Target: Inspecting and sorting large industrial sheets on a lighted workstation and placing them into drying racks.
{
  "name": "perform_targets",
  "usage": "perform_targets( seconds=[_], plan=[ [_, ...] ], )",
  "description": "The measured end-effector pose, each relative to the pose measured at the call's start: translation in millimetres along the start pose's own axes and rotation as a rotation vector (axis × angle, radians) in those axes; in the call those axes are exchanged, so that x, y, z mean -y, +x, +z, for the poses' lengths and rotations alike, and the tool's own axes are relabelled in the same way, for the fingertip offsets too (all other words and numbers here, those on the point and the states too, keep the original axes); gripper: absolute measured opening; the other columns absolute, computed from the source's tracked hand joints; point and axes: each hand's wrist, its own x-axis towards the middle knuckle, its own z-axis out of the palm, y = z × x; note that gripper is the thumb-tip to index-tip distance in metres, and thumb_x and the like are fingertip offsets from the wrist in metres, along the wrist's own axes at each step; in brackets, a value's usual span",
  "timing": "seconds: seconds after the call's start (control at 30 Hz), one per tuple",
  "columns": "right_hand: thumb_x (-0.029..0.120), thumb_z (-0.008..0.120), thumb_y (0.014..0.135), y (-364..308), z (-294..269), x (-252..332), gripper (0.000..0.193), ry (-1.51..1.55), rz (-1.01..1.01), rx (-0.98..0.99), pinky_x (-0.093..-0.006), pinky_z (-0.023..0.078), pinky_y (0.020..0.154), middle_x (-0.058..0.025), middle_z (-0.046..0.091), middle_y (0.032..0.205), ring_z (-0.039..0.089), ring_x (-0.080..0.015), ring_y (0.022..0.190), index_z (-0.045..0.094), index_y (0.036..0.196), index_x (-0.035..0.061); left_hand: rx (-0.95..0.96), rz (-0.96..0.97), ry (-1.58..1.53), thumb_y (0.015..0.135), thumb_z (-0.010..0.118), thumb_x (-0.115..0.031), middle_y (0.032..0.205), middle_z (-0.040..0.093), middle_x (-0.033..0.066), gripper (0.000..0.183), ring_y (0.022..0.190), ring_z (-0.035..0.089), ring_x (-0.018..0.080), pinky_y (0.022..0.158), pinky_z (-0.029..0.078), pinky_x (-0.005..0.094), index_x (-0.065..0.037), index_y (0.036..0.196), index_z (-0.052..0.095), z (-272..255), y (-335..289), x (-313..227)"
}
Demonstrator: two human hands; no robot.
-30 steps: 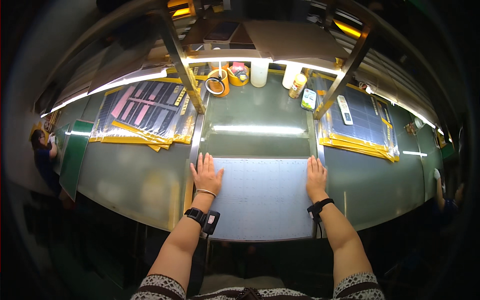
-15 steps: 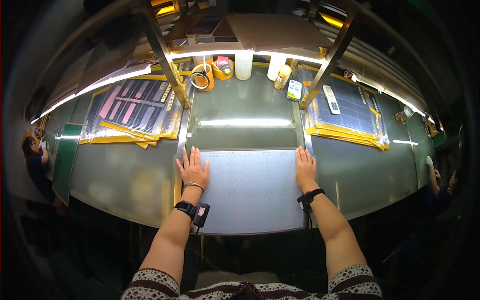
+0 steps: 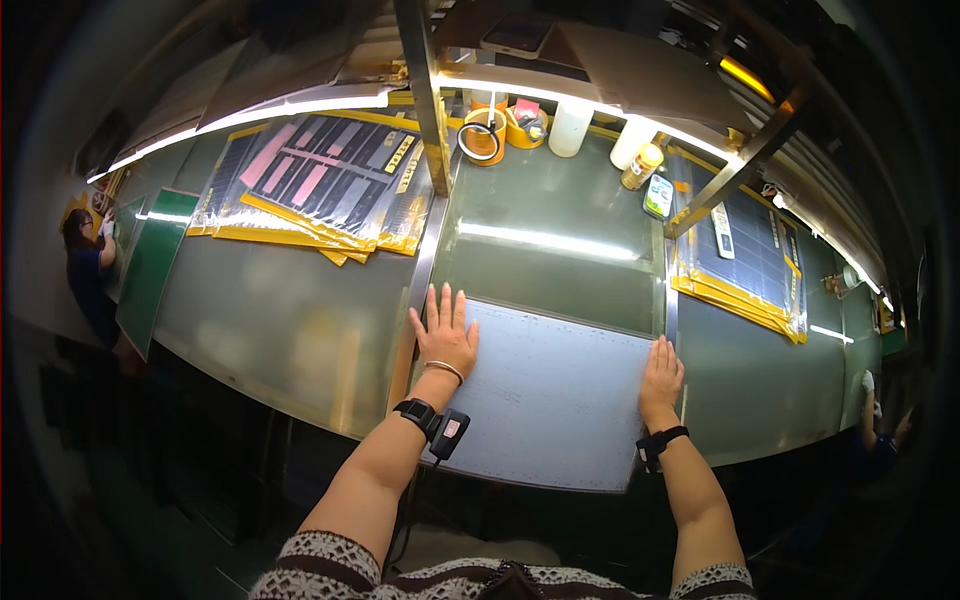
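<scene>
A pale blue-grey rectangular sheet lies in front of me on the glossy greenish worktop, faint marks on its surface. My left hand rests at its far left corner, fingers spread and stretched past the edge. Along the right edge lies my right hand, fingers stretched and close together near the far right corner. Neither hand shows anything gripped. A metal strip runs beside my left hand, and another metal strip meets the sheet's far right corner.
Yellow-edged dark panels are stacked at left; a similar stack at right carries a white remote. Tape rolls, a white bottle and a yellow-capped jar stand behind. Metal posts rise there. Other people work at both sides.
The whole view has turned and tilted, so the sheet appears slanted and farther right. Both hands stay at its edges; the right fingers are closer together.
</scene>
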Motion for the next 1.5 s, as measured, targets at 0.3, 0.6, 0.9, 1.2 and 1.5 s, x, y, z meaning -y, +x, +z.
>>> perform_targets(
  seconds=[0.3, 0.6, 0.9, 1.2, 1.5],
  plan=[
    [-0.001, 0.039, 0.081, -17, -41, -1, 0.049, 0.021, 0.011, 0.11, -0.0432, 0.027, 0.103, -0.0181, 0.035, 0.136, 0.032, -0.03, 0.128, 0.036, 0.129, -0.0042, 0.075, 0.073, -0.135, 0.085, 0.046, -0.037, 0.145, 0.022, 0.0147, 0.058, 0.136, 0.01, 0.0349, 0.104, 0.005, 0.0603, -0.009, 0.134, 0.037, -9, 8, -2],
    [0.001, 0.044, 0.08, -220, -130, 45, 0.034, 0.284, 0.229, 0.228, -0.0402, 0.038, 0.093, -0.018, 0.051, 0.121, 0.05, -0.0302, 0.111, 0.055, 0.112, -0.0017, 0.058, 0.139, -0.016, 0.084, 0.051, -0.029, 0.145, 0.022, 0.0137, 0.056, 0.135, 0.011, 0.0382, 0.102, 0.009, 0.0627, -0.014, 0.136, 0.035, -16, 2, -15],
    [0.023, 0.058, 0.088, -228, -64, 37, 0.024, 1.555, 1.169, 0.389, -0.0191, 0.042, 0.047, -0.0003, 0.053, 0.056, 0.051, -0.0076, 0.048, 0.048, 0.071, 0.0089, 0.435, 0.617, -0.462, 0.078, 0.056, -0.048, 0.146, 0.023, 0.0092, 0.067, 0.136, 0.017, 0.0281, 0.106, 0.012, 0.0541, -0.019, 0.135, 0.037, 4, -54, -118],
    [0.021, 0.057, 0.089, -227, -65, 61, 0.019, 1.802, 1.165, 0.365, -0.0226, 0.047, 0.055, 0.0003, 0.054, 0.064, 0.054, -0.0092, 0.056, 0.05, 0.075, 0.0097, 0.133, 0.078, 0.065, 0.087, 0.04, -0.049, 0.148, 0.016, 0.0104, 0.071, 0.137, 0.01, 0.0248, 0.108, 0.007, 0.0508, -0.003, 0.14, 0.022, -4, 23, 8],
    [0.005, 0.047, 0.087, -235, -54, 16, 0.028, 2.239, 1.128, 0.47, -0.0318, 0.05, 0.073, -0.0055, 0.059, 0.095, 0.059, -0.0175, 0.082, 0.048, 0.115, 0.0059, -0.12, -0.267, -0.034, 0.075, 0.064, -0.039, 0.112, 0.047, 0.0182, 0.052, 0.102, 0.044, 0.0373, 0.085, 0.035, 0.0465, -0.003, 0.11, 0.05, -86, -168, 62]
  ],
)
